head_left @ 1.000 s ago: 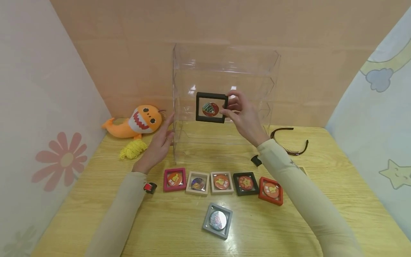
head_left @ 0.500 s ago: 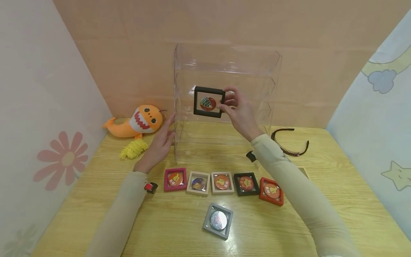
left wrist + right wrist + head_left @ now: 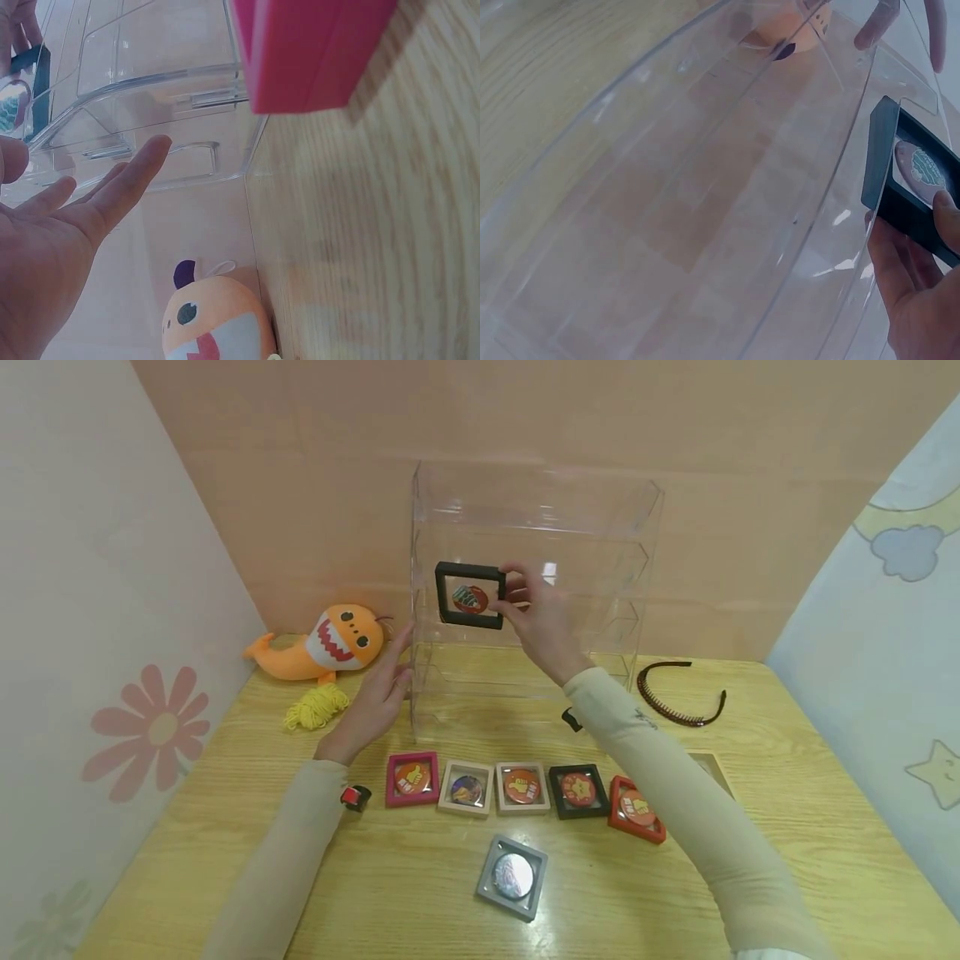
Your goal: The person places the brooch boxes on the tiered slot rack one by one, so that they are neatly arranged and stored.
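My right hand (image 3: 542, 625) pinches the right edge of a black square display frame (image 3: 467, 597) with a round red-and-green badge inside. The frame is held upright at a middle tier of a clear acrylic rack (image 3: 536, 518), near its left side. In the right wrist view, the thumb lies over the face of the black frame (image 3: 915, 176) and the other fingers are behind it. My left hand (image 3: 371, 703) rests its extended fingers at the rack's left side panel. The left wrist view shows those fingers (image 3: 124, 187) straight beside the clear rack (image 3: 165, 86).
Before the rack lie a pink frame (image 3: 412, 779), two cream frames, a black frame (image 3: 578, 791) and a red frame (image 3: 637, 810). A grey frame (image 3: 513, 877) lies nearer. An orange plush shark (image 3: 326, 643) and yellow yarn (image 3: 316, 707) sit left, a headband (image 3: 667, 710) right.
My right hand has moved left and slightly up with the black frame, toward the rack's left side. My left hand stays at the side panel.
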Tool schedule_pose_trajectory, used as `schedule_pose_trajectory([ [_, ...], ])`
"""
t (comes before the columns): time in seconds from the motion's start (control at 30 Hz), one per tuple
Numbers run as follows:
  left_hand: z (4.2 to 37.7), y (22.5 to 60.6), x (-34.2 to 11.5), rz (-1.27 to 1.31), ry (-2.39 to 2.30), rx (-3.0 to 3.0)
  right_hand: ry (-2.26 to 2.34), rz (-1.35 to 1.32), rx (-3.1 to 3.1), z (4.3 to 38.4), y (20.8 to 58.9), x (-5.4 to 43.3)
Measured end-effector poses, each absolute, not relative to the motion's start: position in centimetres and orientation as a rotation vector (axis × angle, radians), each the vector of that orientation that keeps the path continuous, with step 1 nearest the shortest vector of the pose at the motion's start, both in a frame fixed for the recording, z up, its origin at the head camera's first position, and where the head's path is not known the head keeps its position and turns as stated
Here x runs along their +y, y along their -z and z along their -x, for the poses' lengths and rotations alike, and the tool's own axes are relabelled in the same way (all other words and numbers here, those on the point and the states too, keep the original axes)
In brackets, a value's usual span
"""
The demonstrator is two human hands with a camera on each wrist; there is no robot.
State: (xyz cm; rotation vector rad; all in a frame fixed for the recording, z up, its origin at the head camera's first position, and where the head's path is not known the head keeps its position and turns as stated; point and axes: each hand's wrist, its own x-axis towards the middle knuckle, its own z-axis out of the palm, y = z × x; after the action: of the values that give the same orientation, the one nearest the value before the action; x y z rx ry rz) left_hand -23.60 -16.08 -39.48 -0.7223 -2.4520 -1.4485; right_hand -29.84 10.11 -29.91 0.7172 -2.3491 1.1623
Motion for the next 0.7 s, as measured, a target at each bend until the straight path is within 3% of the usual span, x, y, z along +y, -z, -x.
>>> schedule_pose_trajectory([
  [0.7, 23.6, 39.4, -15.5, 0.74, 1.446, -2.447, -1.196, -0.777, -2.434, 30.1, 30.9, 8.6],
])
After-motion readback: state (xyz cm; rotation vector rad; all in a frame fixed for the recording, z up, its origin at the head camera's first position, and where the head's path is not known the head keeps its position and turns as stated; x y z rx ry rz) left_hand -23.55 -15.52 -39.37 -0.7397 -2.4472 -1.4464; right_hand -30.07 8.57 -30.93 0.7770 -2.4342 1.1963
